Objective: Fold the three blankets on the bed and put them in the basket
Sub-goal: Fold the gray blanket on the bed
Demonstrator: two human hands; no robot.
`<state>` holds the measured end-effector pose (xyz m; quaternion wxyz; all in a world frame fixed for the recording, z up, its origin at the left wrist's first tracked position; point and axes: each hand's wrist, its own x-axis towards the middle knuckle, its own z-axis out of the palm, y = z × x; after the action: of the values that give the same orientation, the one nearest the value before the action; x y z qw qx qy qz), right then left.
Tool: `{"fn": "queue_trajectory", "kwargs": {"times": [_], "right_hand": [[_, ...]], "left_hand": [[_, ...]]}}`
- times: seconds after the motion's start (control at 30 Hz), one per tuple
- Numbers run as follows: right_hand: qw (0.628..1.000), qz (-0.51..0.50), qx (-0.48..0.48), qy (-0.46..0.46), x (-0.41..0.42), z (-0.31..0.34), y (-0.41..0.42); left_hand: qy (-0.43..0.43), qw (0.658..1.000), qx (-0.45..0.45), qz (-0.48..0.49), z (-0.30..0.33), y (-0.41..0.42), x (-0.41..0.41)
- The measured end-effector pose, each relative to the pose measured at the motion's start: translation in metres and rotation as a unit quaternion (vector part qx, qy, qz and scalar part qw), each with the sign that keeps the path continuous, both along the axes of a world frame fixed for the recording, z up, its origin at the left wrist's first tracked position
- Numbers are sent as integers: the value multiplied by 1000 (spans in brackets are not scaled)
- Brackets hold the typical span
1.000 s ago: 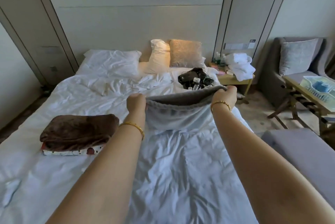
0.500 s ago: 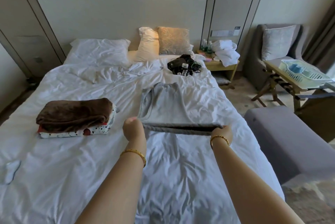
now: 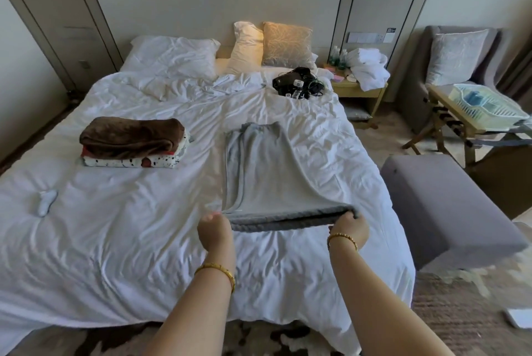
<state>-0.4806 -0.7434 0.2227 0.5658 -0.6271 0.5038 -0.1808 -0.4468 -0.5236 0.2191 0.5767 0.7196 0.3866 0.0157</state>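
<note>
Pinching the grey blanket's (image 3: 259, 171) near corners, left hand (image 3: 216, 230) and right hand (image 3: 349, 229) keep its edge taut for folding, right of the brown-topped folded stack (image 3: 132, 142).

Two bare arms are stretched forward, and both hands are closed in a grip.

The left hand (image 3: 215, 229) is seen from the back, with the fingers curled into a loose fist and the thumb on top. The right hand (image 3: 349, 226) is held level with it, well apart, and its fingers are wrapped under and hidden. What is gripped is a gray blanket (image 3: 259, 171), pinched at its near edge, one corner in each hand. Both wrists are kept straight. A gold bracelet is worn on each wrist. The forearms are bare and are angled in from the bottom of the view.
</note>
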Motion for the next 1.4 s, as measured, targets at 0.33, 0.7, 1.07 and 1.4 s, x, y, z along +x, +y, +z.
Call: {"fn": "queue_trajectory", "kwargs": {"times": [0.33,0.7,1.07,1.4], "right_hand": [[997,59,-16,36,3,-31,-18],[989,74,-3,126,180,-103,-26],[960,155,6,234,362,-169,-28],[828,492,-182,199,571,-239,43]], "left_hand": [[48,996,-66,23,-32,-1,9],[138,982,-130,26,-108,4,195],[302,927,-39,-218,-186,1,350],[123,930,127,-322,-259,22,523]]}}
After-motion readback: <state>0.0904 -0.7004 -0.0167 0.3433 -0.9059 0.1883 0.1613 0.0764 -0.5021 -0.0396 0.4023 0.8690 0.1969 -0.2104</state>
